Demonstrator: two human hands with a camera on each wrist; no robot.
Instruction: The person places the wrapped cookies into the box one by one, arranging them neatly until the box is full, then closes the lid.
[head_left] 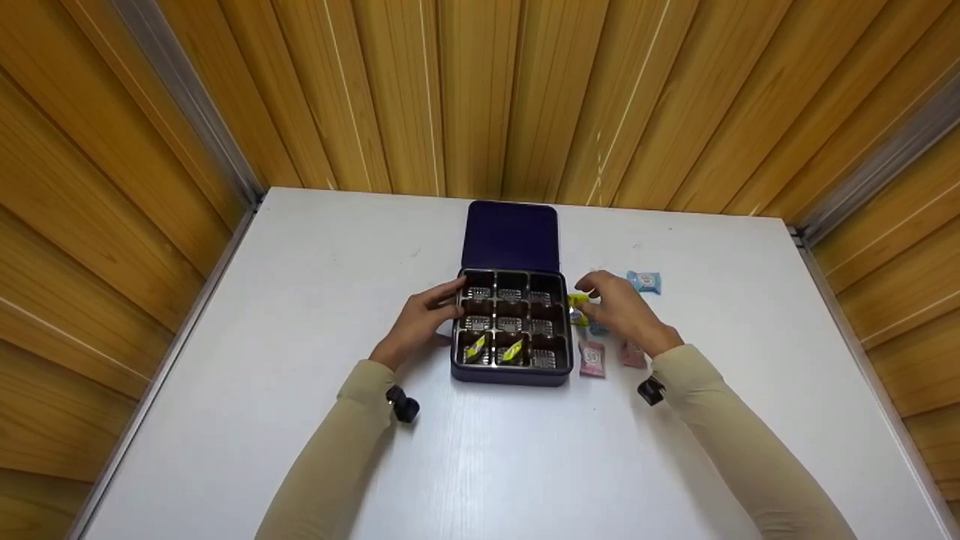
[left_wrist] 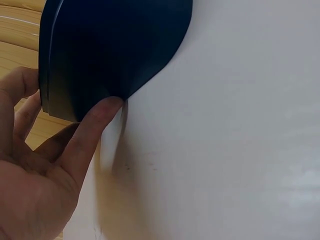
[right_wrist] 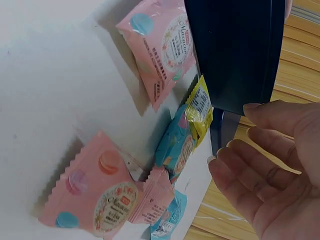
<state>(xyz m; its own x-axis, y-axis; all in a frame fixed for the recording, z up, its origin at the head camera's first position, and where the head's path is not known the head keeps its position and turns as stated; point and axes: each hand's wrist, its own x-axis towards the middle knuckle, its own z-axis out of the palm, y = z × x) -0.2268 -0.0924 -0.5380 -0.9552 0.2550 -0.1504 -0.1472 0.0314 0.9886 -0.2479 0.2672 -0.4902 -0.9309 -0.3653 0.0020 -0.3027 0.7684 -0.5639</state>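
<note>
The loose yellow packet (head_left: 577, 309) lies on the table (head_left: 187, 375) just beside the right wall of the dark blue tin (head_left: 510, 377), its long axis running roughly along that wall; I can't tell whether the two touch. The right hand (head_left: 622, 307) is the nearer one, and the packet sits to its left, between it and the tin. That hand's fingers are bent and apart from the thumb, pinching nothing. A blue packet (right_wrist: 175, 142) is tucked against the yellow one, partly hidden by the hand from above.

Across the tin, the left hand (head_left: 420, 315) touches the left wall with thumb and fingers spread. Two more yellow packets (head_left: 475, 349) stand tilted in the near row, left and middle compartments. The lid (head_left: 511, 236) lies back behind the tin. Nearer the person are two pink packets (head_left: 592, 359); a second blue packet (head_left: 645, 282) lies beyond the right hand.
</note>
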